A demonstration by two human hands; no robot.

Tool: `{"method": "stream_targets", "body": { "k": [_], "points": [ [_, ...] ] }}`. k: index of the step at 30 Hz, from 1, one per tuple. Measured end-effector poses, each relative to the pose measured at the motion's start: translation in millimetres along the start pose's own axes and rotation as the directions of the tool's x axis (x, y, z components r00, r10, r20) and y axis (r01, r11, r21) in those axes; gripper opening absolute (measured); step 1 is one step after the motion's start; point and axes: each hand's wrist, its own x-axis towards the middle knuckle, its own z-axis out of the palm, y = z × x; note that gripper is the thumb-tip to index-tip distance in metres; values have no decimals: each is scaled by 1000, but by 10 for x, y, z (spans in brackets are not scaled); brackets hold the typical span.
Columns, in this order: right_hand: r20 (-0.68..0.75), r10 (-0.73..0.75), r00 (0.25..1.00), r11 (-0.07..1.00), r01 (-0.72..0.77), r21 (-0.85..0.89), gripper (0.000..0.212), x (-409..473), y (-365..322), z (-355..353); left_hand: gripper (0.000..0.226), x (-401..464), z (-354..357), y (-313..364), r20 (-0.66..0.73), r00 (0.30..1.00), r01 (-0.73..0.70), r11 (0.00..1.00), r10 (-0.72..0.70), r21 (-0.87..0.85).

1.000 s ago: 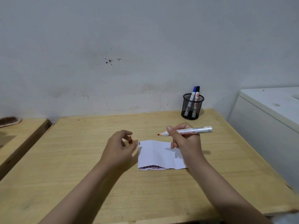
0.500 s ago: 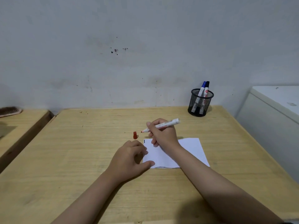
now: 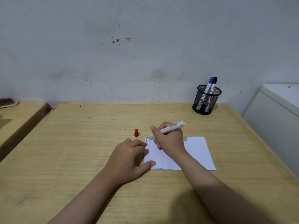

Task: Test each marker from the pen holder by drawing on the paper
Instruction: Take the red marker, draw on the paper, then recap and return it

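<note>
Dim, even, soft lighting. Faint shadows fall toward 5 o'clock beneath the forearms on the surface (image 3: 64, 159). No glare. Focus sharp; wide-angle bowing at edges.

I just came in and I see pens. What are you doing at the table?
A person is trying out markers on a sheet of white paper. The right hand holds an uncapped red marker with its tip at the paper's far left corner, beside a short dark mark. The left hand rests on the paper's left edge. The red cap stands on the wooden table. Two more markers, blue and black capped, wait in the mesh pen holder.
</note>
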Motion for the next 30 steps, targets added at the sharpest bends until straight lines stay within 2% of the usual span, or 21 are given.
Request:
{"method": "stream_targets", "body": {
  "k": [30],
  "points": [
    [16, -17, 1000, 992, 19, -127, 24, -1, 9, 13, 35, 10, 28, -21, 10, 1000, -3, 998, 2, 61]
  ]
}}
